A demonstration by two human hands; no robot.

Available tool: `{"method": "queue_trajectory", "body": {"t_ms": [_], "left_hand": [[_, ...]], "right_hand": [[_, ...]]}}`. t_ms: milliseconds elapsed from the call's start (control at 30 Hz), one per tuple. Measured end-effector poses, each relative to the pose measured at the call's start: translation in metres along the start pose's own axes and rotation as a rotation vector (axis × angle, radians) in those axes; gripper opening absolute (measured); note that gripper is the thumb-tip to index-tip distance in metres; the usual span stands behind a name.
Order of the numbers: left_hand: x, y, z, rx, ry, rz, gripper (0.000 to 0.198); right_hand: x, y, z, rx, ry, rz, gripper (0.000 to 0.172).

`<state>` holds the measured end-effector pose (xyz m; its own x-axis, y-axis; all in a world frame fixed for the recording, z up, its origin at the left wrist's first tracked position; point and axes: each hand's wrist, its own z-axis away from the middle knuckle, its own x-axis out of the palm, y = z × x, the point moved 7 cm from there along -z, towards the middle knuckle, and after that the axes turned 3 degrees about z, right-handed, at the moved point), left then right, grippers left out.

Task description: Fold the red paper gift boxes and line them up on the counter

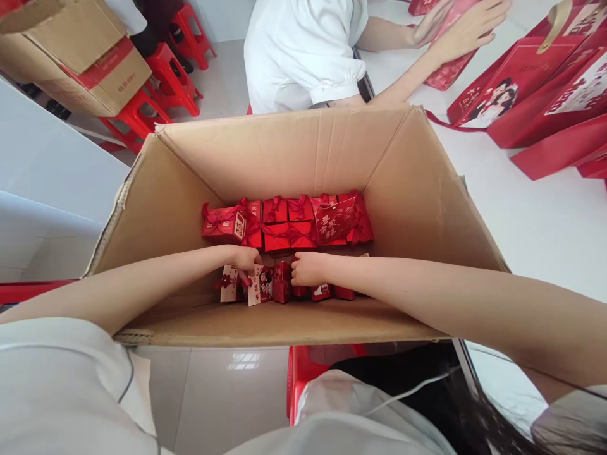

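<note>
Both my arms reach down into a large cardboard box (294, 151). Its bottom holds several small red gift boxes (289, 224) tied with ribbon, laid in rows. My left hand (245, 259) is closed, fingers pinching a small red and white gift box (258, 285) in the near row. My right hand (308, 268) is curled closed on the small red boxes (322, 292) beside it; exactly which one it grips is hidden by the fingers.
A person in a white shirt (303, 50) sits beyond the box, hands on red gift bags (521, 88) spread over the white table (535, 221) at right. Red stools (165, 76) and another carton (80, 50) stand at the upper left. A red stool (303, 373) is below the box.
</note>
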<state>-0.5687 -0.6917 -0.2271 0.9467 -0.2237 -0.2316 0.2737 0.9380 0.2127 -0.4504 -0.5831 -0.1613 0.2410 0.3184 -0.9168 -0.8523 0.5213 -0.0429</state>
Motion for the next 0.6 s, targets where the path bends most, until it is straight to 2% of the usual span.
{"method": "queue_trajectory", "body": {"t_ms": [133,233,333,467,600], "left_hand": [[0.004,0.005,-0.001,0.02,-0.073,0.068,0.059],[0.004,0.009,0.0,0.038,-0.061,0.117,0.068],[-0.002,0.013,0.002,0.052,-0.033,0.132,0.063],[-0.031,0.018,0.003,0.051,0.127,-0.102,0.046],[-0.062,0.011,0.001,0.023,0.272,-0.293,0.031]], "right_hand": [[0.013,0.006,0.004,0.022,-0.009,0.005,0.021],[0.016,0.01,0.01,0.035,-0.045,-0.01,0.024],[0.016,0.008,0.014,0.019,-0.089,-0.045,0.022],[0.018,-0.002,0.008,0.018,-0.138,-0.071,0.021],[0.022,-0.008,0.001,0.027,-0.14,-0.081,0.025]]}}
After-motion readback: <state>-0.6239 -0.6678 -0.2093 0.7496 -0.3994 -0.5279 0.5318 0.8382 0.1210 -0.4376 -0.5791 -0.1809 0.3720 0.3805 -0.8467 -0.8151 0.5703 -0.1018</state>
